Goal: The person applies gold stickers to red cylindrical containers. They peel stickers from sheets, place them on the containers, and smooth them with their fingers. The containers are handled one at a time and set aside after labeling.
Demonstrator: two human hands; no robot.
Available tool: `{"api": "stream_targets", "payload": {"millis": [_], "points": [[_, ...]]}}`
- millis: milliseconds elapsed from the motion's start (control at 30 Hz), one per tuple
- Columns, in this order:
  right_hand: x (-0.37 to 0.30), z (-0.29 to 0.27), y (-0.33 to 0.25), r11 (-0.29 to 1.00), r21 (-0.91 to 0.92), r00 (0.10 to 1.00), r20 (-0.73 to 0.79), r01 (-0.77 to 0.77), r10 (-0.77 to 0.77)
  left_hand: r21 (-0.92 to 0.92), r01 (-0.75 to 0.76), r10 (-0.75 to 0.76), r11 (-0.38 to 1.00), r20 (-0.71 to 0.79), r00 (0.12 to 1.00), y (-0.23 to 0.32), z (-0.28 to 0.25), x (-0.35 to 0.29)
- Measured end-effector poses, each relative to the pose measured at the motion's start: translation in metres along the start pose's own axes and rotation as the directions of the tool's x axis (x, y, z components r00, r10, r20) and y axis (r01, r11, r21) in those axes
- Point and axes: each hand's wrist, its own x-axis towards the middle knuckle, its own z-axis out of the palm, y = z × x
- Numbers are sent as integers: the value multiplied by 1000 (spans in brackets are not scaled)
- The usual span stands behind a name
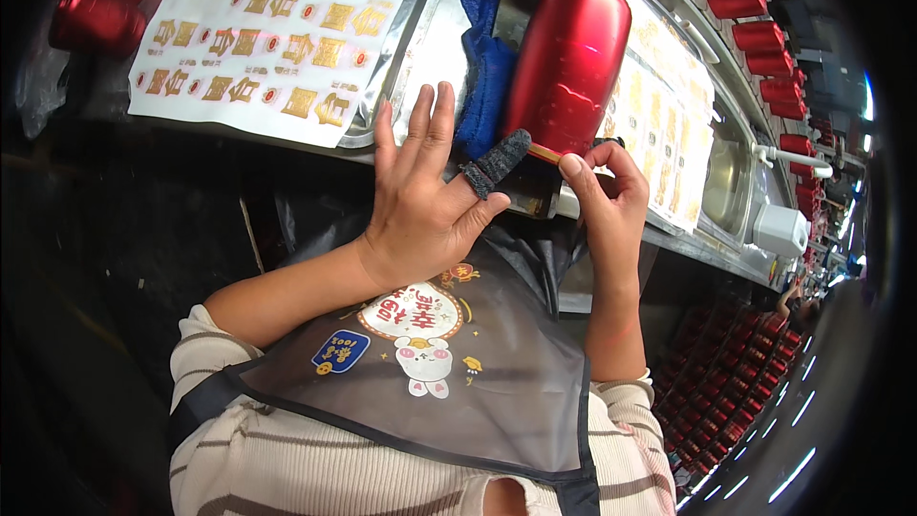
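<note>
A glossy red metallic bottle (569, 48) lies with its neck away from me, beside a bunched blue cloth (487, 86). Across its near end runs a thin gold strip (544, 153). My right hand (616, 201) pinches thumb and fingers together at the strip's right end; a dark finger cover shows behind the thumb. My left hand (420, 172) is open, its fingers spread. A dark grey knitted finger cover (495, 164) sits on its index finger, whose tip touches the bottle's near end by the strip's left end.
To the left lies a white sheet (258, 48) of gold and red decals. More decal sheets (669, 124) lie right of the bottle, near a metal basin (728, 182) and white box (781, 229). Red bottles (100, 0) stand far left; several red containers (735, 0) line the far right.
</note>
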Motion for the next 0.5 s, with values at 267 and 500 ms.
{"api": "stream_targets", "payload": {"millis": [267, 500], "points": [[3, -22, 7, 995, 87, 997, 67, -52, 47, 80, -95, 90, 992, 54, 994, 4, -11, 12], [4, -23, 18, 995, 97, 998, 42, 40, -44, 211, -274, 246, 938, 148, 958, 5, -19, 27]]}}
